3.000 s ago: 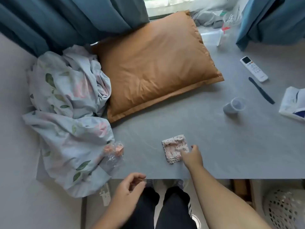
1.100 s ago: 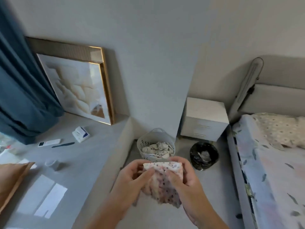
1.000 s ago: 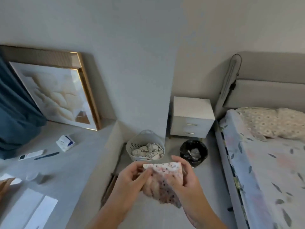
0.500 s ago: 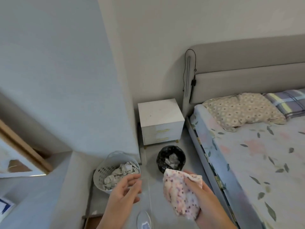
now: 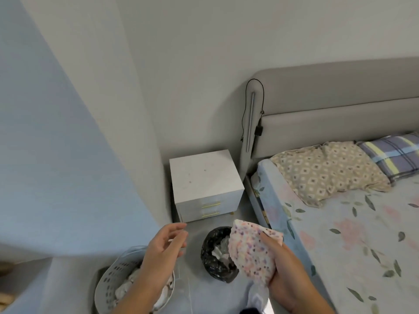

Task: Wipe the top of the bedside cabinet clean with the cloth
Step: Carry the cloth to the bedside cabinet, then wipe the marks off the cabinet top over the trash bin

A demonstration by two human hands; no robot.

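Note:
The white bedside cabinet [image 5: 205,177] stands in the corner between the wall and the bed, its top bare with a few small dark specks, two drawers with gold handles below. My right hand [image 5: 284,271] grips a white cloth with pink and purple dots [image 5: 250,249], held up in front of me, well short of the cabinet. My left hand [image 5: 164,244] hovers beside it, fingers apart, holding nothing.
A black-lined waste bin [image 5: 217,253] sits on the floor in front of the cabinet. A white laundry basket [image 5: 113,284] with crumpled fabric stands at lower left. The bed [image 5: 353,223] with floral sheet and pillows fills the right. A wall corner juts out on the left.
I picked the cloth off the grey ledge and turned towards the bed. Both hands held the cloth; the left hand has let go. The cabinet is nearer and more central now.

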